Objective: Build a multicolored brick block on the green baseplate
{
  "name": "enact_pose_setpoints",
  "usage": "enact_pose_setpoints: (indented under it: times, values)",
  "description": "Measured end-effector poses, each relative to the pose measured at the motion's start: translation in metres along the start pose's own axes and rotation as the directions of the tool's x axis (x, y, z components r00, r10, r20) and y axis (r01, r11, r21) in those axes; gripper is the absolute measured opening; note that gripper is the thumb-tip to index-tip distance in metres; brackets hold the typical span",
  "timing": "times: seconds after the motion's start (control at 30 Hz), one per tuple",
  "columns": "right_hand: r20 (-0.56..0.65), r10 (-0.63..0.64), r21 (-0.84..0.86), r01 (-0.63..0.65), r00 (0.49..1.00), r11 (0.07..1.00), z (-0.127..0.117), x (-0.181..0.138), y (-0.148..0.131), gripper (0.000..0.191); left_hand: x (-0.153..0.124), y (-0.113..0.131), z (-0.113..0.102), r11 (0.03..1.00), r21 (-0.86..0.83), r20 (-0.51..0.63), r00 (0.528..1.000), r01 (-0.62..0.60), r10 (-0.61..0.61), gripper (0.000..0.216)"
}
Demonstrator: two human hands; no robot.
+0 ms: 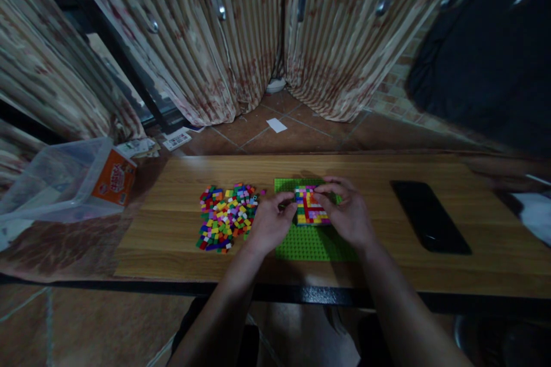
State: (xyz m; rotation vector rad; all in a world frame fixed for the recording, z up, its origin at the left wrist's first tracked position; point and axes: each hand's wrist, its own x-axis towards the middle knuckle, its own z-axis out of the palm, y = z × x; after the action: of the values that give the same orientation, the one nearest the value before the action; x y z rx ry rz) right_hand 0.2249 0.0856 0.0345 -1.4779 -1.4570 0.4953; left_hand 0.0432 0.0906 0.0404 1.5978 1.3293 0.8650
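Note:
A green studded baseplate (pixel 310 245) lies on the wooden table, carrying a block of multicoloured building bricks (pixel 306 212) packed into a square with red lines in it. At the square's left edge is my left hand (pixel 275 221), thumb and forefinger bent close together; whether a brick sits between them is too small to tell. My right hand (pixel 348 212) reaches over the right side of the square, its fingertips pressed on the upper bricks and covering part of them. A loose heap of small coloured bricks (pixel 228 215) spreads to the left of my left hand.
On the right of the wooden table (pixel 172 252) lies a black flat slab like a phone or tablet (pixel 430 218). A clear plastic box (pixel 69 183) with an orange label stands beyond the table's left end. Striped curtains (pixel 241 51) hang behind.

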Motion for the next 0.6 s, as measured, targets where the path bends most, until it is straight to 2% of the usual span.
enact_pose_setpoints:
  times: [0.13, 0.23, 0.3, 0.47, 0.6]
  values:
    - [0.0, 0.147, 0.133, -0.146, 0.989, 0.98, 0.006, 0.002, 0.003, 0.022, 0.0, -0.002, 0.001, 1.0, -0.002, -0.001, 1.0, 0.004, -0.004, 0.031]
    - [0.059, 0.315, 0.216, -0.32, 0.947, 0.923, 0.009, 0.002, 0.001, 0.035, 0.001, -0.002, 0.001, 1.0, -0.004, 0.0, 1.0, 0.012, -0.012, 0.032]
    - [0.1, 0.375, 0.257, -0.388, 0.921, 0.885, 0.01, 0.002, -0.001, 0.04, 0.001, -0.002, 0.002, 1.0, -0.016, -0.004, 1.0, 0.006, -0.006, 0.031]
    - [0.14, 0.401, 0.339, -0.424, 0.905, 0.84, 0.011, 0.002, -0.006, 0.041, -0.001, -0.004, 0.005, 0.999, -0.044, -0.02, 1.0, -0.02, 0.02, 0.028]
    - [0.126, 0.413, 0.369, -0.429, 0.902, 0.824, 0.013, 0.002, -0.002, 0.041, -0.002, -0.005, 0.006, 0.998, -0.063, -0.009, 1.0, -0.001, 0.0, 0.028]
